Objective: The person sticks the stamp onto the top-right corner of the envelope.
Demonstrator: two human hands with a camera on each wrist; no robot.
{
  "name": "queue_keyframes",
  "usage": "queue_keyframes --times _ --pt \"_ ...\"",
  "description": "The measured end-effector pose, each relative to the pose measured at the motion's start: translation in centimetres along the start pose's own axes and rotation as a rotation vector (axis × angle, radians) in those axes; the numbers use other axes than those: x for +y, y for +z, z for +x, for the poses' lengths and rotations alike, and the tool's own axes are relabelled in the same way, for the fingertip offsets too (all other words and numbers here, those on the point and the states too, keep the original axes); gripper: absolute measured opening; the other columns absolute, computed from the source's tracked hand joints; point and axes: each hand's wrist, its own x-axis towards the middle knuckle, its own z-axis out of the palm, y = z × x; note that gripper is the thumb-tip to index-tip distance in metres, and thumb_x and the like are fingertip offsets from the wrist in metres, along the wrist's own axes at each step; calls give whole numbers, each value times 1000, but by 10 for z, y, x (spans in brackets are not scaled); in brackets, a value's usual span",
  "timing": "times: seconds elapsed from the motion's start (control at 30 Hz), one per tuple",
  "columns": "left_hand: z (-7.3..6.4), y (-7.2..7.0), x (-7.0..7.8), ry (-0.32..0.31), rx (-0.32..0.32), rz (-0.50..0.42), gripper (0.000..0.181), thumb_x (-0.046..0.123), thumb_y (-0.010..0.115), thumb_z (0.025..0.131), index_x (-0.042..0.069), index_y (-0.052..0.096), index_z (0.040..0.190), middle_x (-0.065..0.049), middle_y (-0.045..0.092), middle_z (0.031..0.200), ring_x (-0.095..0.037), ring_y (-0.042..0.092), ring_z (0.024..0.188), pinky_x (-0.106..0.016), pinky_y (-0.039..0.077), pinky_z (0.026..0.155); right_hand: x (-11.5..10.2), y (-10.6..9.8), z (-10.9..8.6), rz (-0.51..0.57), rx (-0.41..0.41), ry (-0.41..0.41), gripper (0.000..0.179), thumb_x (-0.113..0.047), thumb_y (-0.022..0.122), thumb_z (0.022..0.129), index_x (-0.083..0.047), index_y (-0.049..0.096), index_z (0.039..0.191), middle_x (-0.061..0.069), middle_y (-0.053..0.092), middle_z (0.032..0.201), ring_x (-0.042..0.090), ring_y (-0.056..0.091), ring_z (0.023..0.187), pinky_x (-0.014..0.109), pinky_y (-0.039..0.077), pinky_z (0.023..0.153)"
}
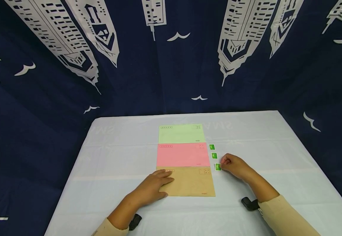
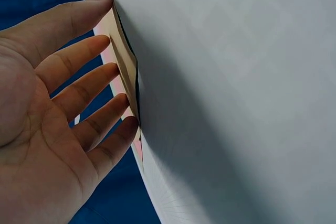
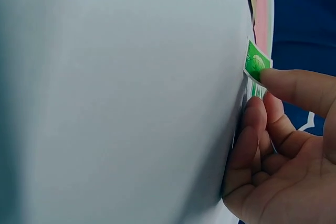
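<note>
My left hand [image 1: 152,187] rests with spread fingers on the left side of a brown envelope [image 1: 188,185]. In the left wrist view its straight fingertips press along that envelope's edge [image 2: 123,59]. To the right of the envelope, my right hand [image 1: 236,167] pinches a small green postage stamp [image 1: 217,167] by its right side. The right wrist view has the thumb over the held stamp [image 3: 255,62], which tilts up. Two more green stamps, one in the middle [image 1: 214,155] and one farther back [image 1: 212,147], lie beyond the hand in a column.
Behind the brown envelope lie a pink envelope [image 1: 182,155] and a light green envelope [image 1: 179,135], stacked edge to edge. Each has printed boxes along its top. A white cloth [image 1: 106,164] covers the table, and a navy patterned curtain [image 1: 159,72] hangs behind it.
</note>
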Motion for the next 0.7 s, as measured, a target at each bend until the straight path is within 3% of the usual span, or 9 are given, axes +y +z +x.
queue_keyframes --times 0.4,0.7 --pt "-1 -1 1 -9 -5 -11 57 18 77 89 12 59 142 -6 47 158 -31 37 150 -54 36 119 5 -2 -2 102 24 9 21 -14 70 91 0 62 105 2 60 81 14 53 77 22 44 64" --pt "-1 1 0 -19 -9 -27 56 19 77 89 14 60 142 -4 45 159 -30 36 151 -54 35 120 5 -1 -4 217 46 16 27 -18 70 94 2 64 110 1 64 81 12 57 76 22 53 67"
